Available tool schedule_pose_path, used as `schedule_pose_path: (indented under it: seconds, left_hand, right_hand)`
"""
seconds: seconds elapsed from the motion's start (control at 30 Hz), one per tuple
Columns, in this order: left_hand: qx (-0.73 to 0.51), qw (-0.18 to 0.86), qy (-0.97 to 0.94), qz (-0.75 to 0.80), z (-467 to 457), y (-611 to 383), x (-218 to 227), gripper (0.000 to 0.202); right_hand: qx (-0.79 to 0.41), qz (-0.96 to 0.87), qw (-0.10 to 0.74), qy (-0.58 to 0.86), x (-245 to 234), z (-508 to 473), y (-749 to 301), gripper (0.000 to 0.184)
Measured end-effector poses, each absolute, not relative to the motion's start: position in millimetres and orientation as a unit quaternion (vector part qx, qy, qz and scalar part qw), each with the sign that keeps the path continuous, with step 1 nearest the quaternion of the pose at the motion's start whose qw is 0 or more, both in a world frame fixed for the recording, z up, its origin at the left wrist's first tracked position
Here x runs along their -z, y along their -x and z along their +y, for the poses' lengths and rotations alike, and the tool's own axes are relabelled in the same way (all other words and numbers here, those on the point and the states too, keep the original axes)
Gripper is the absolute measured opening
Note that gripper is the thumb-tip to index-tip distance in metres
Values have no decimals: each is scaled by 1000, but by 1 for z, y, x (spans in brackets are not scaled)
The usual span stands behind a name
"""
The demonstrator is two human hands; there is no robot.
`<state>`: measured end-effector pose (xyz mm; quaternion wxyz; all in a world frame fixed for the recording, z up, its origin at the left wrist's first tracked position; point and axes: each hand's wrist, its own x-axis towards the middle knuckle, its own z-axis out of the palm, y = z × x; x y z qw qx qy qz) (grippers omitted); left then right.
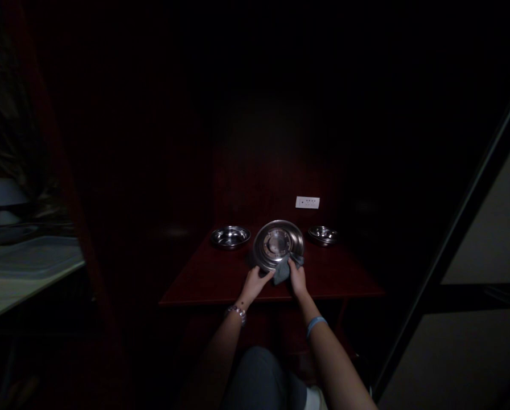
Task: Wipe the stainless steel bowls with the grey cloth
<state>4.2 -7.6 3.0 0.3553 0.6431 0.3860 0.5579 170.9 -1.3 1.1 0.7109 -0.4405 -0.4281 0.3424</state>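
Note:
A round stainless steel bowl [277, 242] is held tilted up above the dark red table, one broad face toward me. My left hand [254, 282] grips its lower left rim, thumb on the near side. In my right hand [296, 277] is a grey-blue cloth [282, 271], pinched against the bowl's lower right edge. Part of the cloth sticks out to the right of my fingers. The fingers behind the bowl are hidden.
On the dark red table [204, 279], another steel bowl [230, 237] stands at left and smaller steel bowls [322, 234], apparently stacked, at right. A white socket panel [307, 203] is on the back wall. Far left, a pale table [28, 290] carries a clear plastic tray [33, 256].

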Motion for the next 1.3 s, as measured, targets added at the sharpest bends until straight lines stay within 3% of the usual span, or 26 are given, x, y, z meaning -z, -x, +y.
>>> schedule_pose_path:
  seconds: [0.27,0.87,1.3]
  left_hand:
    - [-506,327,-701,381,-11,-3,-5,35]
    - [-647,220,-611,400,-18,2,-16,32]
    - [-494,219,-677,500,-11,1,-9,40]
  right_hand:
    - [-333,-437,704,450,-5,-5,-171,53]
    - [-348,-433,705,442,1,2,-171,50]
    - [-335,-443,697,453,2,1,-172,47]
